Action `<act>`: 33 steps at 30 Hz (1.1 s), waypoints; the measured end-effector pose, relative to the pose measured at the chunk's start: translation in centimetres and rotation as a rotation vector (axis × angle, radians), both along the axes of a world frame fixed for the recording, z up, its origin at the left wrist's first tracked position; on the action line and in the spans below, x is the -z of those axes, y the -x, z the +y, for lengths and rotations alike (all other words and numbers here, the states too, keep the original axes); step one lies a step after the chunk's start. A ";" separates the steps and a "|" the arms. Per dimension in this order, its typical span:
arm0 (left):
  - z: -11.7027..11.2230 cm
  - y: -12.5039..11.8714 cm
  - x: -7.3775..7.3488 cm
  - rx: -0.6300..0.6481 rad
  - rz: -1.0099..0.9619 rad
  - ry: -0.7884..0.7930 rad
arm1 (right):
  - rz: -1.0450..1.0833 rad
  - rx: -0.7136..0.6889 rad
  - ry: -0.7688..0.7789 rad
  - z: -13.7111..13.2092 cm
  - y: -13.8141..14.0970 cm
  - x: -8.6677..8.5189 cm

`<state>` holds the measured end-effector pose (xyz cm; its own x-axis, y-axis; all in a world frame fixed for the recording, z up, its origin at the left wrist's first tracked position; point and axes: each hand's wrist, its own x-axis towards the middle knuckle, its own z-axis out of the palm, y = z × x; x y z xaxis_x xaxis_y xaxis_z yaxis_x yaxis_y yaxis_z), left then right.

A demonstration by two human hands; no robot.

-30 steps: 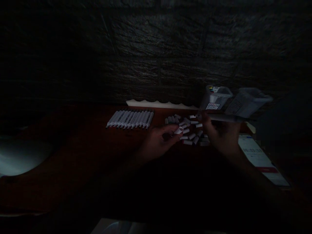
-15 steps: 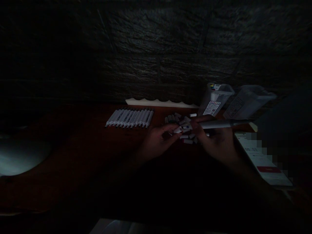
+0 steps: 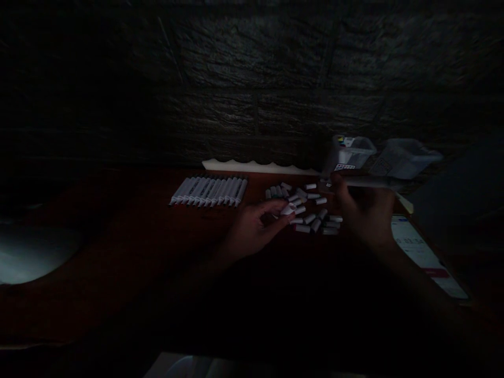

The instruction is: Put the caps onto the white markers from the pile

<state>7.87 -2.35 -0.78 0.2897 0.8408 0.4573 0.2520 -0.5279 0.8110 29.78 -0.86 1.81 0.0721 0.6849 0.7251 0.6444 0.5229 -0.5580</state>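
Observation:
The scene is very dark. My left hand (image 3: 252,228) pinches a small white marker cap (image 3: 287,210) between thumb and fingers, just left of a loose pile of white caps (image 3: 315,220) on the reddish table (image 3: 137,247). My right hand (image 3: 364,210) is closed round a grey marker (image 3: 370,182), held level above the table's right side, its tip pointing left over the caps. A neat row of capped white markers (image 3: 208,191) lies to the left of both hands.
Two clear plastic containers (image 3: 350,152) (image 3: 405,157) stand at the back right against a dark stone wall. A lit phone screen (image 3: 423,254) lies at the right. A white wavy strip (image 3: 255,167) runs along the table's back edge. A pale rounded object (image 3: 27,252) sits far left.
My right hand, which had brought the marker's tip to the cap in my left hand, has drawn back up and to the right. My left hand has stayed put with its cap.

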 end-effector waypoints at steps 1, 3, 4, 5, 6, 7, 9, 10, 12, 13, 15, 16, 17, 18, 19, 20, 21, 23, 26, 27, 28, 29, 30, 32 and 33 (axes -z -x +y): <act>0.1 0.0 0.1 0.000 0.003 0.003 | 0.021 -0.024 0.008 -0.1 0.1 0.0; 0.3 0.1 0.1 -0.007 0.014 0.004 | 0.039 -0.088 0.015 -0.4 0.7 0.0; 0.4 0.1 0.2 -0.013 0.018 0.001 | 0.042 -0.115 0.019 -0.6 1.0 0.0; 0.4 0.1 0.2 -0.018 0.020 -0.006 | 0.049 -0.135 0.030 -0.8 1.2 -0.1; 0.4 0.1 0.2 -0.020 0.023 -0.015 | 0.064 -0.147 0.047 -1.0 1.4 -0.2; 0.4 0.1 0.2 -0.021 0.027 -0.024 | 0.084 -0.155 0.070 -1.1 1.6 -0.2; 0.4 0.1 0.3 -0.026 0.036 -0.040 | 0.134 -0.161 0.107 -1.3 1.7 -0.4; 0.4 0.1 0.3 -0.029 0.040 -0.046 | 0.157 -0.163 0.116 -1.3 1.8 -0.4; 0.4 0.1 0.3 -0.041 0.045 -0.051 | 0.180 -0.179 0.121 -1.5 1.9 -0.6; 0.5 0.1 0.4 -0.047 0.049 -0.049 | 0.173 -0.192 0.124 -1.6 2.0 -0.6; 0.5 0.1 0.4 -0.058 0.055 -0.042 | 0.145 -0.221 0.120 -1.8 2.2 -0.6; 0.5 0.1 0.4 -0.057 0.056 -0.038 | 0.125 -0.238 0.115 -1.9 2.4 -0.5; 0.5 0.1 0.4 -0.053 0.054 -0.037 | 0.106 -0.256 0.104 -2.0 2.5 -0.4; 0.5 0.1 0.4 -0.045 0.049 -0.038 | 0.086 -0.278 0.092 -2.0 2.6 -0.3; 0.5 0.1 0.4 -0.036 0.042 -0.039 | 0.067 -0.297 0.079 -2.0 2.6 -0.1; 0.4 0.0 0.5 -0.028 0.034 -0.039 | 0.047 -0.313 0.070 -2.0 2.7 0.0; 0.4 0.0 0.5 -0.020 0.027 -0.036 | 0.026 -0.324 0.066 -2.0 2.8 0.1; 0.4 0.0 0.4 -0.008 0.009 -0.024 | -0.009 -0.324 0.070 -2.1 2.9 0.2; 0.4 0.1 0.3 0.014 -0.007 -0.008 | -0.085 -0.299 0.066 -2.1 2.9 0.0; 0.4 0.1 0.2 0.018 -0.007 -0.003 | -0.114 -0.272 0.053 -2.0 2.7 0.0; 0.4 0.1 0.1 0.021 -0.005 0.001 | -0.137 -0.233 0.037 -1.8 2.5 -0.1; 0.4 0.1 0.0 0.022 -0.006 0.004 | -0.147 -0.186 0.022 -1.5 2.1 -0.2; 0.4 0.1 0.0 0.023 -0.010 0.007 | -0.141 -0.131 0.009 -1.1 1.6 -0.2; 0.3 0.0 -0.1 0.031 -0.028 0.016 | -0.097 -0.030 -0.017 -0.4 0.7 -0.3; 0.3 0.0 -0.1 0.034 -0.042 0.020 | -0.072 0.001 -0.022 -0.2 0.3 -0.3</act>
<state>7.88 -2.08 -0.68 0.2990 0.8399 0.4530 0.2001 -0.5193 0.8308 29.45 -1.05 2.10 0.0197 0.6689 0.7431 0.6829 0.5339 -0.4986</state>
